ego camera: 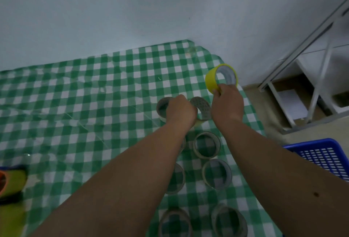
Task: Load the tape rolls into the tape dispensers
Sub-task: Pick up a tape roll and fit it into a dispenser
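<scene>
Nearest of all, two clear tape rolls, one on the left (174, 222) and one on the right (229, 220), lie flat on the green checked tabletop (75, 104). Just past them sit more clear rolls in two rows, like the one at (217, 173) and the one at (206, 145). At the near left edge a yellow and orange thing (11, 182) peeks in; it may be a tape dispenser, but too little shows to be sure. A blue basket (324, 156) sits off to the right. Farther out, the left hand (181, 109) is down among the far rolls, its fingers curled around a clear roll (163, 107), though the hold itself is hidden. Beside it stands another clear roll (201, 107). The right hand (227, 101) holds a yellow tape roll (221, 78) up in the air, pinching its low rim with fingers and thumb. A white wall (132, 10) and a metal rack (311, 85) are farthest away. The person seems to be picking out a roll to load. To do this well, they should keep a firm pinch on the yellow roll, find its loose end, and bring it near the dispenser. Then the roll's hole should slide straight onto the holder, with the sticky side facing down toward the cutter.
</scene>
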